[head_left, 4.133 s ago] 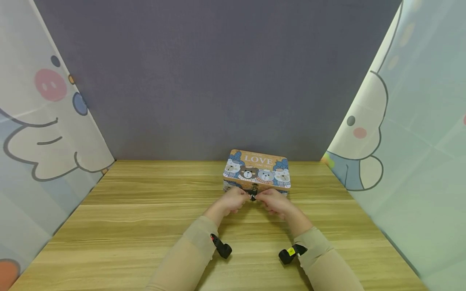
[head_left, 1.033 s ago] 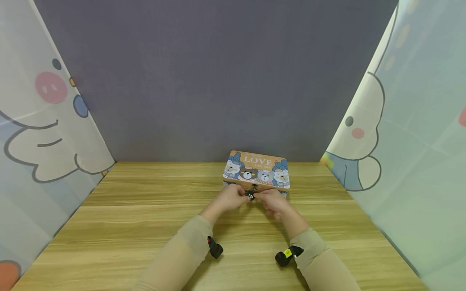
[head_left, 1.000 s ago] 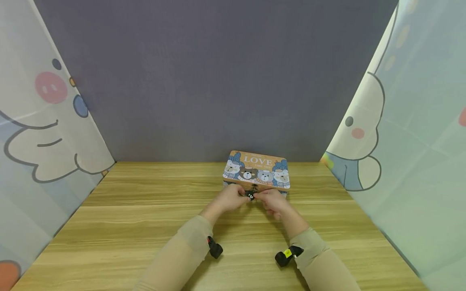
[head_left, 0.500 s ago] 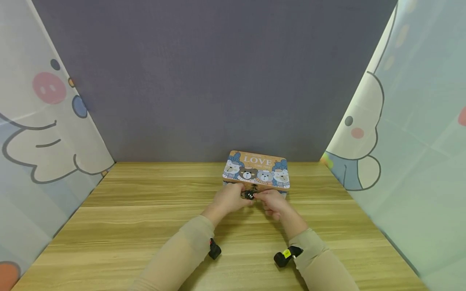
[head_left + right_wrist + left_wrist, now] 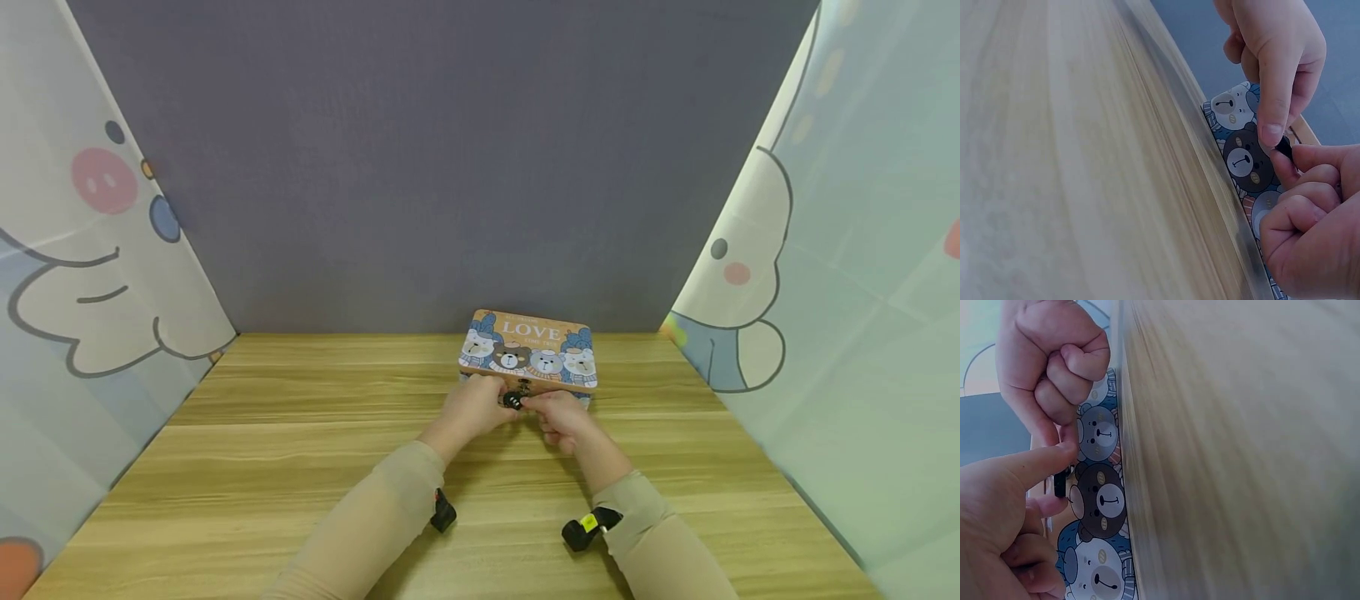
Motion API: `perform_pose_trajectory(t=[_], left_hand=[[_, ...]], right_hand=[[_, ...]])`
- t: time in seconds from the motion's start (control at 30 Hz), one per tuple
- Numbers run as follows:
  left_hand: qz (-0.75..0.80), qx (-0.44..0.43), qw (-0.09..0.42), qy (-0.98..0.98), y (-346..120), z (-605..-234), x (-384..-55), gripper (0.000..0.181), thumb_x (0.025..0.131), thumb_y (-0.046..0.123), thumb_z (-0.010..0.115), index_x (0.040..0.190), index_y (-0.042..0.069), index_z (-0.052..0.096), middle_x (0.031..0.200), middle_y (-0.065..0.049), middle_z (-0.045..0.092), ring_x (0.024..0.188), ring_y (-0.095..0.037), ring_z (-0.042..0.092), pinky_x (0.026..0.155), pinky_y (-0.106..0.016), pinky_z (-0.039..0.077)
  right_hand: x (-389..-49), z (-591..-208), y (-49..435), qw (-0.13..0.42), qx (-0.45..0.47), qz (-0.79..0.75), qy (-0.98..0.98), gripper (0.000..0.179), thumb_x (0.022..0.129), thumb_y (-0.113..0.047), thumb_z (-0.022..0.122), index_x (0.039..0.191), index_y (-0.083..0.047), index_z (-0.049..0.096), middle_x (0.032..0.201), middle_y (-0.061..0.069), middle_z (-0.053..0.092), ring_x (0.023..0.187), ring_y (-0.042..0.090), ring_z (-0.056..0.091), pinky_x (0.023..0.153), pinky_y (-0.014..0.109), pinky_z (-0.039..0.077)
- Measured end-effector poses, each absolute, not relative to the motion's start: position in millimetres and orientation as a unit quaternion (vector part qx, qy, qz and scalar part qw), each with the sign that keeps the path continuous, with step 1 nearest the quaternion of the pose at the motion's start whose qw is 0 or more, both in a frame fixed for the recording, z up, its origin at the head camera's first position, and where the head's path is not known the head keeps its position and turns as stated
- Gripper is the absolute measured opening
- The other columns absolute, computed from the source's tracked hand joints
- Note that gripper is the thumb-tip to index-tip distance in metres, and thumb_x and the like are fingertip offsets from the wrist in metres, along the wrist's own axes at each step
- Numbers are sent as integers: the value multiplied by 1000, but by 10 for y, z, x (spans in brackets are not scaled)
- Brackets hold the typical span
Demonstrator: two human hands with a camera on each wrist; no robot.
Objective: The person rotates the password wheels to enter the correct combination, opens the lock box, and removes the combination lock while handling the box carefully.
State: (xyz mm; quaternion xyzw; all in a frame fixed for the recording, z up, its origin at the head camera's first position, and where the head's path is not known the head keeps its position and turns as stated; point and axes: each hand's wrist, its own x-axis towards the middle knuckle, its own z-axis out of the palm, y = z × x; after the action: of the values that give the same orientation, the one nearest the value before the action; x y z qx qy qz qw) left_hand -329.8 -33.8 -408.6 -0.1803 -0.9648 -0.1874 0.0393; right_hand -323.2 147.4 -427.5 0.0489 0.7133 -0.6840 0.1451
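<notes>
A tin box point(image 5: 529, 346), printed with bears and the word LOVE, lies with its lid down near the back of the table. At the clasp on its front hangs a small black combination padlock point(image 5: 513, 400) with a row of white marks. My left hand point(image 5: 470, 408) holds the padlock between thumb and index finger; in the left wrist view the padlock point(image 5: 1060, 483) shows as a dark edge between them. From the other side, my right hand point(image 5: 562, 417) pinches the padlock's right end with thumb and index finger, its other fingers curled in. Fingers hide much of the padlock point(image 5: 1284, 147).
The wood-grain table point(image 5: 315, 467) stretches around the box. A dark grey panel point(image 5: 375, 167) rises right behind it. Curtains printed with cartoon animals, a left curtain point(image 5: 52, 333) and a right curtain point(image 5: 862, 375), flank the table.
Over the last few seconds my left hand has shifted its hold further around the padlock, which has moved slightly left and turned, its white marks now slanting. The right hand stays nearly in place.
</notes>
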Motion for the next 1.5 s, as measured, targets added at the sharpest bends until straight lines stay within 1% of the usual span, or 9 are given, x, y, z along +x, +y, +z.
perform_pose_trajectory(t=[0.07, 0.17, 0.27, 0.33, 0.47, 0.57, 0.7, 1.03, 1.5], left_hand=[[-184, -182, 42, -965, -333, -4092, -3306, 31, 85, 45, 83, 94, 17, 73, 86, 4, 68, 63, -10, 56, 54, -29, 45], [-178, -187, 48, -965, -324, -4106, -3317, 31, 85, 44, 83, 82, 18, 67, 70, 7, 58, 55, -9, 46, 49, -27, 37], [-172, -195, 57, -964, -316, -4118, -3320, 35, 86, 43, 83, 74, 18, 60, 62, 7, 50, 51, -8, 40, 48, -27, 30], [-169, -199, 62, -963, -310, -4124, -3321, 37, 86, 42, 83, 72, 18, 58, 59, 8, 47, 50, -8, 38, 47, -27, 29], [-164, -200, 62, -964, -294, -4126, -3323, 33, 86, 40, 82, 77, 18, 60, 60, 8, 50, 49, -8, 41, 47, -27, 31], [-161, -198, 60, -965, -286, -4125, -3329, 30, 87, 41, 82, 82, 17, 64, 64, 8, 55, 52, -9, 46, 48, -27, 36], [-170, -201, 60, -963, -289, -4138, -3340, 30, 86, 40, 83, 85, 16, 66, 69, 8, 58, 55, -9, 49, 50, -28, 39], [-187, -212, 66, -957, -292, -4142, -3348, 33, 86, 37, 84, 74, 17, 60, 60, 8, 52, 51, -8, 42, 48, -27, 31], [-194, -214, 64, -955, -282, -4120, -3327, 34, 86, 34, 84, 69, 18, 59, 61, 8, 53, 54, -10, 42, 50, -27, 32]], right_hand=[[-3234, -4278, 1475, 146, 49, -685, 712, 16, 100, -15, 65, 98, 0, 70, 54, -6, 28, 44, 6, 19, 40, 22, 19], [-3236, -4285, 1477, 148, 49, -687, 710, 16, 100, -15, 65, 100, 0, 70, 54, -6, 28, 44, 6, 20, 40, 22, 20], [-3238, -4293, 1480, 150, 49, -687, 710, 15, 99, -15, 65, 100, 0, 69, 54, -6, 29, 44, 6, 21, 41, 22, 20], [-3241, -4299, 1482, 149, 49, -686, 711, 15, 99, -15, 65, 100, -1, 68, 54, -6, 29, 44, 6, 21, 41, 22, 21], [-3246, -4306, 1486, 146, 49, -685, 712, 15, 99, -15, 65, 99, -1, 68, 55, -6, 29, 45, 6, 21, 40, 22, 21], [-3246, -4309, 1483, 142, 51, -683, 715, 15, 99, -16, 66, 98, -1, 68, 55, -6, 29, 45, 7, 21, 41, 22, 21], [-3244, -4317, 1479, 140, 53, -681, 717, 17, 98, -16, 66, 94, 0, 68, 54, -6, 29, 45, 6, 22, 41, 21, 22], [-3239, -4304, 1477, 140, 55, -679, 719, 19, 98, -17, 66, 96, 1, 70, 54, -7, 29, 45, 6, 22, 41, 21, 22], [-3249, -4336, 1474, 139, 54, -682, 716, 15, 98, -15, 67, 88, -4, 69, 54, -7, 28, 46, 6, 23, 42, 21, 22]])
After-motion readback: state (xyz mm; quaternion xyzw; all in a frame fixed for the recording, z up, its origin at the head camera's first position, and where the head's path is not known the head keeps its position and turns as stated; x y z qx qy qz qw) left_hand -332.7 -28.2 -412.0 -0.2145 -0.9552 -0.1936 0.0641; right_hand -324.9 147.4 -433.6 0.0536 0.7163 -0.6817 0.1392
